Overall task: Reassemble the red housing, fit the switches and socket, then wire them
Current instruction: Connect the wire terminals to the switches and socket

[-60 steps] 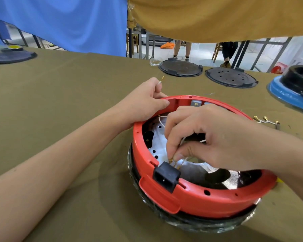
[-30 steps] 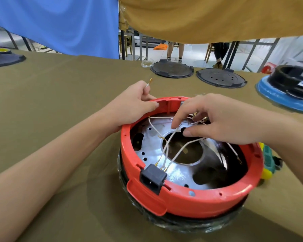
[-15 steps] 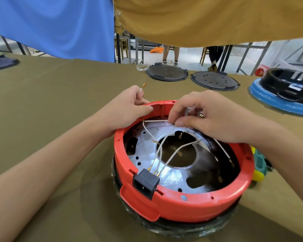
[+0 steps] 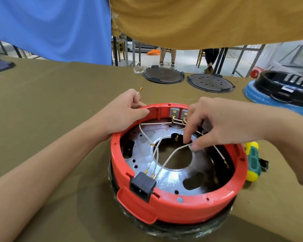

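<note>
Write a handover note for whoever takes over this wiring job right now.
Left hand grips the housing rim and pinches a loose wire.
Right hand pinches a white wire over the centre hole.
Done: housing on, socket fitted with wires at its back, switches in the far wall, some leads attached.
Left: connect the loose ends. Screwdriver lies right of the housing.

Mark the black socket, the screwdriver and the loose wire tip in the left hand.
black socket [image 4: 141, 186], head view, front face on the near rim.
screwdriver [image 4: 252, 162], head view, green grip of the handle.
loose wire tip [image 4: 141, 88], head view, brass terminal above the left hand [image 4: 122, 110].
</note>
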`<state>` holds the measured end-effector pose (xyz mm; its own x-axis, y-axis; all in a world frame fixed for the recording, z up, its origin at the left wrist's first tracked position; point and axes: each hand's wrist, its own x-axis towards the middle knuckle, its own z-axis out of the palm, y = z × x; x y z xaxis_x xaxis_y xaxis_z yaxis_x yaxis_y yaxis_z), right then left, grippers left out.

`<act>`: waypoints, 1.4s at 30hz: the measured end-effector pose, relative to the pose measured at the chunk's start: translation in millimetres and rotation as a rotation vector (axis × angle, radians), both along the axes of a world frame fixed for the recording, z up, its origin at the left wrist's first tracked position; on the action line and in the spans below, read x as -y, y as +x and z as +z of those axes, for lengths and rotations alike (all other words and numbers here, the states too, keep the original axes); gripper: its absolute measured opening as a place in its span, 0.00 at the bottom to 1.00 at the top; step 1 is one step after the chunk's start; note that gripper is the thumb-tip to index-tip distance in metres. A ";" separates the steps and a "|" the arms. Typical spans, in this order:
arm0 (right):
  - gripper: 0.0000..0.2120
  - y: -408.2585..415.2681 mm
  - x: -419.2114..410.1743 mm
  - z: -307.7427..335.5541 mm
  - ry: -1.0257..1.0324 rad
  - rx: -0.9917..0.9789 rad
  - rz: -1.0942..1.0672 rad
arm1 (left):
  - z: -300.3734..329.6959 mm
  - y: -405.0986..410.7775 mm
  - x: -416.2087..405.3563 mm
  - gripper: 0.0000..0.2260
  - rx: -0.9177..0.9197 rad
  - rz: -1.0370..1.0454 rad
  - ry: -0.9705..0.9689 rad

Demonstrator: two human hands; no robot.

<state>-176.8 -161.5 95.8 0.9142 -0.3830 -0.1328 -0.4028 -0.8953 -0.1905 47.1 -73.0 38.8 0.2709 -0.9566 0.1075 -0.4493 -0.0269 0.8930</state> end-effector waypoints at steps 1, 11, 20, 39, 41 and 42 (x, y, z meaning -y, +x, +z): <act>0.05 2.1 -2.9 -2.3 -0.009 -0.006 0.002 | 0.2 -0.3 -0.5 0.15 0.007 0.004 0.001; 0.05 2.4 -24.3 9.8 0.113 0.094 0.088 | 1.6 -2.4 -2.9 0.15 0.002 0.026 0.004; 0.05 21.2 -71.0 6.3 0.316 0.147 0.261 | 3.2 -3.9 -5.5 0.16 -0.031 0.021 0.013; 0.06 19.4 -60.8 -20.1 0.305 0.285 0.243 | 6.0 -5.4 -7.8 0.16 0.066 0.027 -0.001; 0.05 19.5 -57.1 -10.8 0.308 0.202 0.272 | 4.9 -4.2 -7.3 0.16 0.062 0.018 -0.004; 0.04 18.3 -52.6 -5.4 0.293 0.189 0.265 | 3.8 -3.7 -6.6 0.16 0.057 0.013 -0.007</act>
